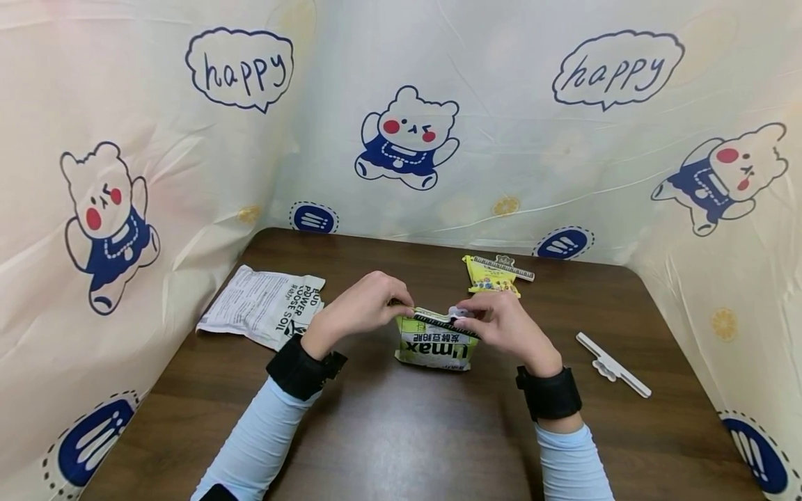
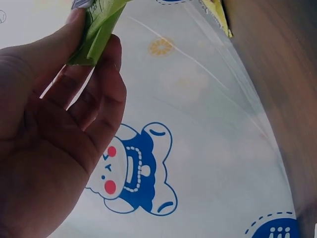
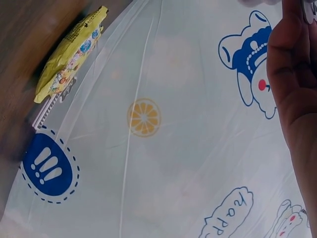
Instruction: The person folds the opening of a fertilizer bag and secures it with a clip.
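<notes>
A small green and white bag printed "Umax" (image 1: 435,351) stands upside down to the camera near the middle of the table. My left hand (image 1: 366,306) pinches its top left corner; in the left wrist view the folded green edge (image 2: 101,37) sits between thumb and fingers. Along the bag's top lies a bag clip (image 1: 446,323) with a dark ruler-marked strip and a pale handle. My right hand (image 1: 504,323) grips this clip by the handle and right end, thumb and fingers on either side. In the right wrist view the right hand (image 3: 299,89) is partly cut off.
A white bag with black print (image 1: 257,306) lies at the left. Towards the back right is a yellow packet (image 1: 491,277) with a ruler-marked clip (image 1: 504,268) across its top. A loose white clip (image 1: 612,365) lies at the right. Patterned cloth (image 1: 514,160) surrounds the table.
</notes>
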Available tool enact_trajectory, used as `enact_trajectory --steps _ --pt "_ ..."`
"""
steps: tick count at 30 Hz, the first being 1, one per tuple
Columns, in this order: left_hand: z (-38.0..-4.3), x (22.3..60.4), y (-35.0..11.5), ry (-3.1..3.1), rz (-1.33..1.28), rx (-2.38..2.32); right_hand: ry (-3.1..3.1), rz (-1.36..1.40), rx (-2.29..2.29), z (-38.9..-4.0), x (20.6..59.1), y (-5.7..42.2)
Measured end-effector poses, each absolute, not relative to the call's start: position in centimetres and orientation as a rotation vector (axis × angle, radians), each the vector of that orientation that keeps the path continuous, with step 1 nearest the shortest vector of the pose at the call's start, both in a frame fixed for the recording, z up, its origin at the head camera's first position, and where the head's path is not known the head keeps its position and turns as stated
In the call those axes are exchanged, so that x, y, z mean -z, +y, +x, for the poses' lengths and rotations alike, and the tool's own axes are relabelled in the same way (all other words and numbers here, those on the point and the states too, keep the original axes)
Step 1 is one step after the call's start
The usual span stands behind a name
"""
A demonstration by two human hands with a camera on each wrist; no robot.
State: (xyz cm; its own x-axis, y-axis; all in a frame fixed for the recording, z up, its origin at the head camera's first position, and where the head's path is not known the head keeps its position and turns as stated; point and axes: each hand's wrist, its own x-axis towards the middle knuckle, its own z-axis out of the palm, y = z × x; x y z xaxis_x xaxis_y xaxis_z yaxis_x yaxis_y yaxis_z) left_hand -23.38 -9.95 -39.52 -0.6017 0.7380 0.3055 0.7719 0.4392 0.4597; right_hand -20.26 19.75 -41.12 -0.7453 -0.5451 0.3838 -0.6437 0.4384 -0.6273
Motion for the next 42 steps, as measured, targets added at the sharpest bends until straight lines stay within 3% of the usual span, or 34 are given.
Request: enact_trajectory --steps 26,42 --pt "-23.72 39.49 -10.2 -2.697 -1.331 0.932 -2.835 0.961 -1.176 -20.6 41.28 20.01" --pt "-23.03 39.28 -9.59 -2.712 -1.115 0.811 -2.843 0.896 -1.206 -20.8 41.71 19.96"
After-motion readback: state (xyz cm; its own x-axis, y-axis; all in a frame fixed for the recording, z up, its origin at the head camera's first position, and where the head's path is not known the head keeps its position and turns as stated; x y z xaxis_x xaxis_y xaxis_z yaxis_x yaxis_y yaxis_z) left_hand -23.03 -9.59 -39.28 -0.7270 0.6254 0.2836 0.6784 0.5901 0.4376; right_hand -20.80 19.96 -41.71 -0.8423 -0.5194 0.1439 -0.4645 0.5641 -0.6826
